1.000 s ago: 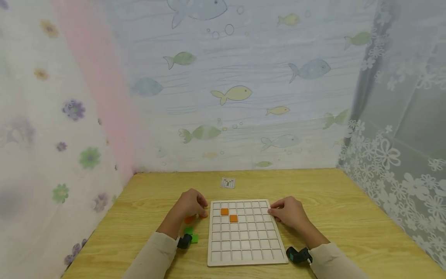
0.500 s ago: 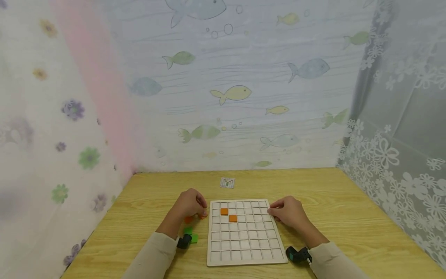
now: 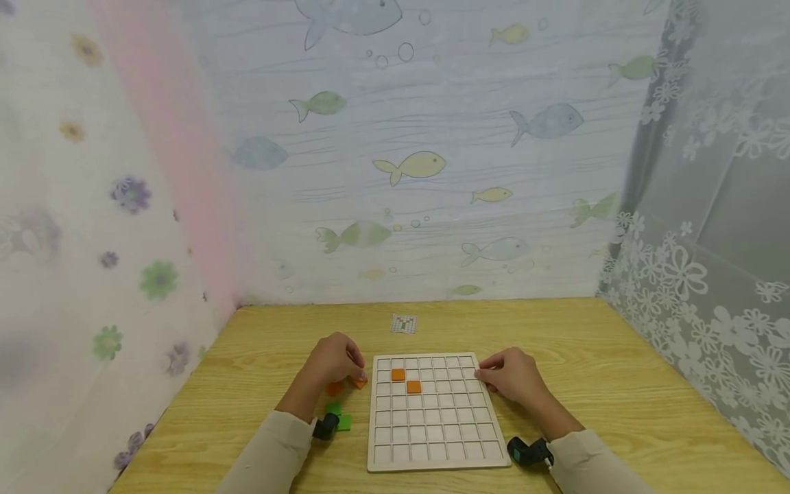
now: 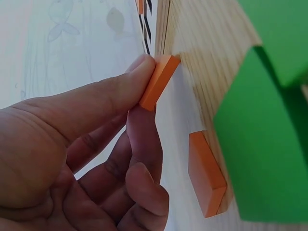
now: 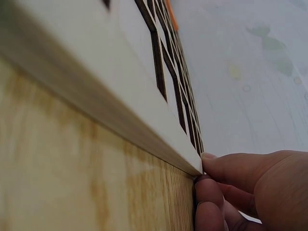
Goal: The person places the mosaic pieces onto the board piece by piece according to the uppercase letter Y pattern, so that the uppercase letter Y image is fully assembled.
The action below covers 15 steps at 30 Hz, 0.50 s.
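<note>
My left hand (image 3: 336,358) pinches an orange square tile (image 4: 161,83) between thumb and fingers, just off the left edge of a pale wooden grid board (image 3: 441,415). The tile is tilted, with one corner close to or touching the table. Below it lies another orange tile (image 4: 206,173), and nearer to me are green tiles (image 3: 344,422) beside the wrist. Two orange tiles sit in the board's upper left cells, the first tile (image 3: 398,374) diagonally above the second tile (image 3: 414,387). At the board's right edge, my right hand (image 3: 517,374) grips the rim with thumb and curled fingers.
A small printed card (image 3: 404,324) with a coloured grid pattern lies beyond the board. The wood-grain table (image 3: 278,336) ends at a fish-patterned curtain (image 3: 426,240). Black wrist devices (image 3: 529,451) sit low beside the board.
The orange tile in my left hand has turned and shows more of its face, with the left fingers shifting slightly. My right hand and the board stay in place.
</note>
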Available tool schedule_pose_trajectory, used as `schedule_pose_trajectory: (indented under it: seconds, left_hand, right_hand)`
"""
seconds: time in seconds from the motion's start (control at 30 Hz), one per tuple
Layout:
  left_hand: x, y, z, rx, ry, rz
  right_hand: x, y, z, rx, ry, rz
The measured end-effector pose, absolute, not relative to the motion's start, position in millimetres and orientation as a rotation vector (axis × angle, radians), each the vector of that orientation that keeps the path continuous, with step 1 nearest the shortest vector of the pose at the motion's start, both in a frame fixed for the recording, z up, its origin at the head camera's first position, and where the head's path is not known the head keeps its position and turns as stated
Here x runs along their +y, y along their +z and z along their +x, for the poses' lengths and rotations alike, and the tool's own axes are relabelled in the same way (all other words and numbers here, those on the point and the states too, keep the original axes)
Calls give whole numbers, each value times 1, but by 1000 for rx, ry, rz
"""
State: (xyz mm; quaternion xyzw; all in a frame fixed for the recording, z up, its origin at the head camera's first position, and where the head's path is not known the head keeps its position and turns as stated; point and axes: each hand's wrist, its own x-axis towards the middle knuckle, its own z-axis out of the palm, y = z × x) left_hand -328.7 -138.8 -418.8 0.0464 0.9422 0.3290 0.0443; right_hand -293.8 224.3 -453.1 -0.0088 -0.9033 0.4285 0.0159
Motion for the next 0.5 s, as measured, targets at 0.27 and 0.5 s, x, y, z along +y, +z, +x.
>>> schedule_pose_trajectory:
  seconds: [0.27,0.5]
  left_hand:
    - [-141,-419,-330,2914,1061,172]
    - [-141,-417,-330,2880,1116,213]
  right_hand:
    - [224,-452,-294,-2811,1330,-17]
    - [224,-454,-293,-2804,1341,-22]
